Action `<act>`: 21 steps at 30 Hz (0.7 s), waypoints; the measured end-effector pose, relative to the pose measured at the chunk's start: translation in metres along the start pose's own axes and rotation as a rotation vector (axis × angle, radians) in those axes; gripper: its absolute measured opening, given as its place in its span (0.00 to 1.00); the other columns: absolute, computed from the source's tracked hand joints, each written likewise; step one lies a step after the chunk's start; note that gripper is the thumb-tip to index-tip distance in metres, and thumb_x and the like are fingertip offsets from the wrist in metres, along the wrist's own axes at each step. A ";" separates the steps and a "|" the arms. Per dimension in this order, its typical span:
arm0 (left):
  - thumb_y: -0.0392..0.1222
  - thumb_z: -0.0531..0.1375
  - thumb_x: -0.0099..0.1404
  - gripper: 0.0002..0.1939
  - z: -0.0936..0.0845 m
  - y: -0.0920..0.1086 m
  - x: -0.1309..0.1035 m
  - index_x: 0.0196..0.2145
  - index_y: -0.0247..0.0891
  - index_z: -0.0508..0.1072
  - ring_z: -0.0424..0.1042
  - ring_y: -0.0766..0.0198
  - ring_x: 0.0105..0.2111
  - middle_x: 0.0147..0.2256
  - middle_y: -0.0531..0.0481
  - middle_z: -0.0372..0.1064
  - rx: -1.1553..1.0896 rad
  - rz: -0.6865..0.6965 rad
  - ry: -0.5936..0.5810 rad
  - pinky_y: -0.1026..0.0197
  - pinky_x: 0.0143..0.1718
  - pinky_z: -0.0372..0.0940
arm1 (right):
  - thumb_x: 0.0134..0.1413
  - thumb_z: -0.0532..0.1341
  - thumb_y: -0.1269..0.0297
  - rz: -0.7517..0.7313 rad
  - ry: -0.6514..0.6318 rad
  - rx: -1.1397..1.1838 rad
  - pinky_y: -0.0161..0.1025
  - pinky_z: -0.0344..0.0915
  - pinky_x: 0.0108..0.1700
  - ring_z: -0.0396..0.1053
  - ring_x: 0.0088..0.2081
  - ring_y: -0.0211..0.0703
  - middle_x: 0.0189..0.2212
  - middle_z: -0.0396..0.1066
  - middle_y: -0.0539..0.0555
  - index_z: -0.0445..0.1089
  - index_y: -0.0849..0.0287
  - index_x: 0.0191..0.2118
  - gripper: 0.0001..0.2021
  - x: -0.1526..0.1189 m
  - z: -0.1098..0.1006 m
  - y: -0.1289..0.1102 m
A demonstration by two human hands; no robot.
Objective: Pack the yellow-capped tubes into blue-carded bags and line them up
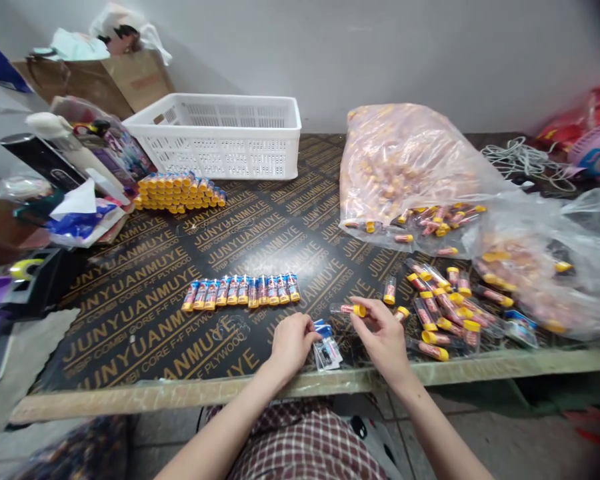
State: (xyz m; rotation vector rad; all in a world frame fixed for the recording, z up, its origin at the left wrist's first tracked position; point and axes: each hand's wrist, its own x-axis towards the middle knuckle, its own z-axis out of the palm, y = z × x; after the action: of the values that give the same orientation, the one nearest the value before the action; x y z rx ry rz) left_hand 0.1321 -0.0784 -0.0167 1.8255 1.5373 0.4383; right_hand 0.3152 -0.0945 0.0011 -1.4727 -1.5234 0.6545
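My right hand pinches a small clear tube by its yellow cap; the tube lies sideways and has pink contents. My left hand is closed, thumb and finger at the edge of a small pile of printed labels near the table's front edge. Beyond it runs a row of labelled tubes, blue at the top and yellow at the base. To the right of my right hand lies a loose heap of unlabelled yellow-capped tubes, with a single tube standing apart.
A white plastic basket stands at the back, with stacked labelled tubes before it. A large clear bag of tubes and another plastic bag fill the right. Bottles and packets crowd the left.
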 end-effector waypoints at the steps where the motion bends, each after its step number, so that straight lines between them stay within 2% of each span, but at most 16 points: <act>1: 0.39 0.62 0.56 0.04 -0.001 0.000 0.000 0.25 0.38 0.73 0.68 0.61 0.29 0.27 0.49 0.71 0.012 0.000 -0.006 0.62 0.30 0.54 | 0.57 0.58 0.63 0.004 0.003 0.004 0.39 0.69 0.39 0.69 0.39 0.43 0.40 0.68 0.55 0.69 0.57 0.44 0.10 -0.002 0.000 0.001; 8: 0.37 0.57 0.61 0.05 -0.002 0.005 -0.007 0.30 0.40 0.73 0.70 0.59 0.33 0.31 0.47 0.73 0.097 0.046 -0.025 0.61 0.34 0.56 | 0.56 0.58 0.63 0.005 0.006 -0.003 0.39 0.68 0.33 0.69 0.35 0.43 0.39 0.70 0.56 0.70 0.57 0.42 0.09 -0.009 0.005 0.003; 12: 0.37 0.59 0.58 0.04 -0.003 0.004 -0.012 0.26 0.39 0.70 0.68 0.60 0.32 0.29 0.49 0.70 0.040 0.081 0.071 0.61 0.33 0.56 | 0.56 0.58 0.63 -0.017 0.020 0.028 0.41 0.69 0.36 0.69 0.39 0.45 0.40 0.70 0.56 0.71 0.57 0.42 0.09 -0.011 0.008 0.002; 15: 0.38 0.60 0.55 0.05 -0.006 0.002 -0.011 0.24 0.38 0.68 0.66 0.63 0.28 0.25 0.52 0.67 -0.248 0.023 0.119 0.63 0.31 0.57 | 0.56 0.59 0.64 -0.023 0.045 0.081 0.43 0.70 0.40 0.68 0.42 0.46 0.40 0.69 0.56 0.71 0.56 0.42 0.09 -0.012 0.008 -0.001; 19: 0.40 0.64 0.48 0.12 -0.016 -0.002 -0.004 0.26 0.38 0.62 0.65 0.68 0.20 0.18 0.58 0.63 -0.911 -0.215 0.101 0.65 0.27 0.61 | 0.57 0.59 0.66 -0.019 0.039 0.191 0.41 0.71 0.41 0.68 0.44 0.45 0.43 0.68 0.55 0.72 0.53 0.44 0.09 -0.018 0.005 -0.010; 21: 0.37 0.67 0.42 0.18 -0.024 -0.003 -0.001 0.31 0.38 0.63 0.65 0.69 0.19 0.19 0.60 0.65 -1.125 -0.299 0.127 0.65 0.27 0.63 | 0.56 0.59 0.67 -0.018 0.045 0.219 0.39 0.71 0.42 0.68 0.44 0.44 0.43 0.68 0.55 0.72 0.52 0.44 0.10 -0.023 0.005 -0.016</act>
State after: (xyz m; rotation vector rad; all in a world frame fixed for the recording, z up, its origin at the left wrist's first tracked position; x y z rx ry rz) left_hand 0.1143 -0.0724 -0.0017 0.6982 1.1912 1.0183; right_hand 0.3008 -0.1177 0.0068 -1.2987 -1.3818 0.7474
